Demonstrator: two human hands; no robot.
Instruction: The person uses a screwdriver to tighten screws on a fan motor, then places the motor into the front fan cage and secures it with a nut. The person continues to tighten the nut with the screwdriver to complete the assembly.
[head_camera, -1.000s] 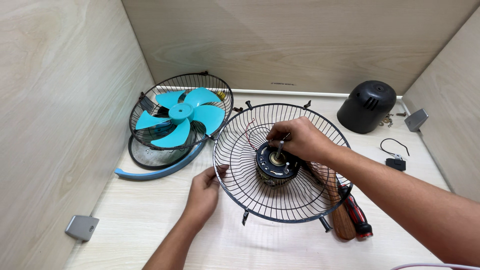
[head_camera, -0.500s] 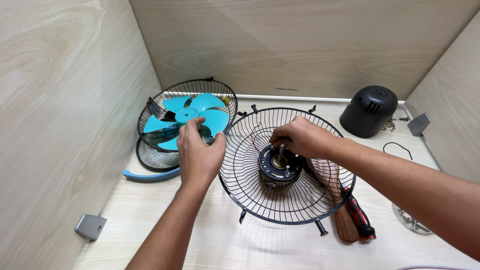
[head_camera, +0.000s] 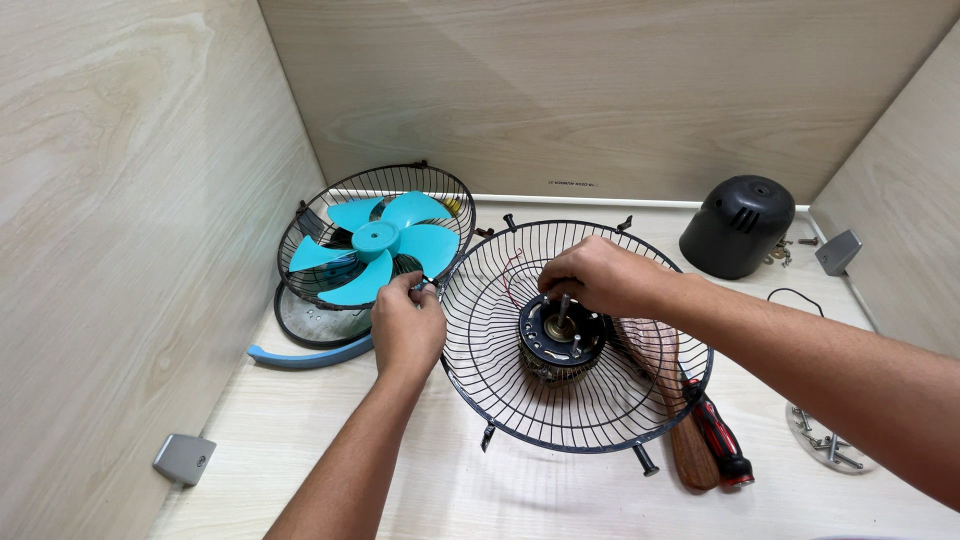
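Two hands at a dismantled fan's rear guard, centre frame.
The left hand (head_camera: 407, 327) pinches the wire guard (head_camera: 577, 335) at its left rim; the right hand (head_camera: 590, 277) closes its fingers by the motor (head_camera: 562, 340) shaft. A slip could tilt the guard and scatter the screws (head_camera: 828, 446) at lower right. Counted: two guards, one teal blade (head_camera: 377, 247), one black cover (head_camera: 738, 226), one screwdriver (head_camera: 717, 436).
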